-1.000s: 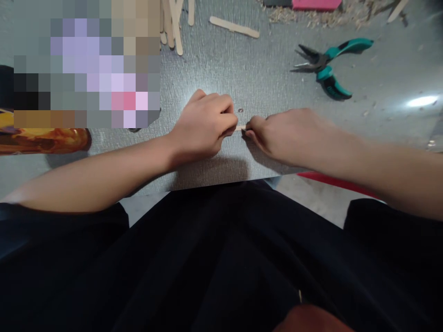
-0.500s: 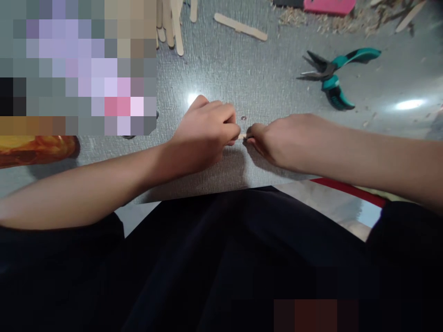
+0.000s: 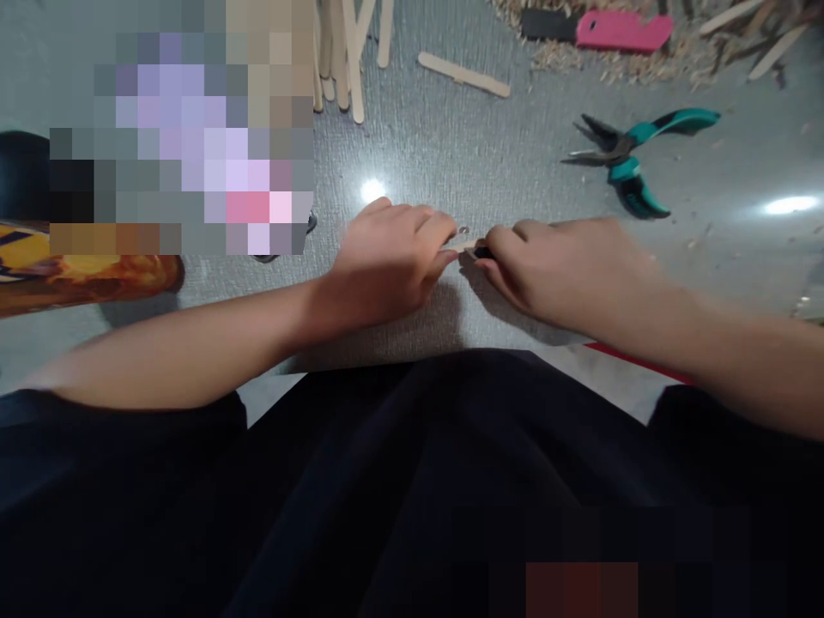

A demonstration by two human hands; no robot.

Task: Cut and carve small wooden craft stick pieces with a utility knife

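My left hand (image 3: 396, 257) is closed, pinching a pale wooden craft stick (image 3: 464, 246) between thumb and fingers. Only a short length of that stick shows in the gap between my hands. Across from it, my right hand (image 3: 566, 262) is curled shut around a small dark object (image 3: 481, 252) at the stick's right end. The fingers hide most of this object, so I cannot make out its kind. A tiny shiny round bit (image 3: 463, 230) lies on the grey table (image 3: 412, 154) just beyond the fingertips.
Teal-handled pliers (image 3: 621, 153) lie with jaws apart at the right. One craft stick (image 3: 463, 74) lies farther back, with several more (image 3: 357, 77) bunched to its left. A pink-and-black tool (image 3: 623, 31) rests among wood shavings (image 3: 566, 60). An orange packet (image 3: 129, 273) is at the left.
The view has shifted slightly, so the table things appear lower and farther right. My fingers have loosened a little, showing more of the stick and the dark object. Both hands still grip.
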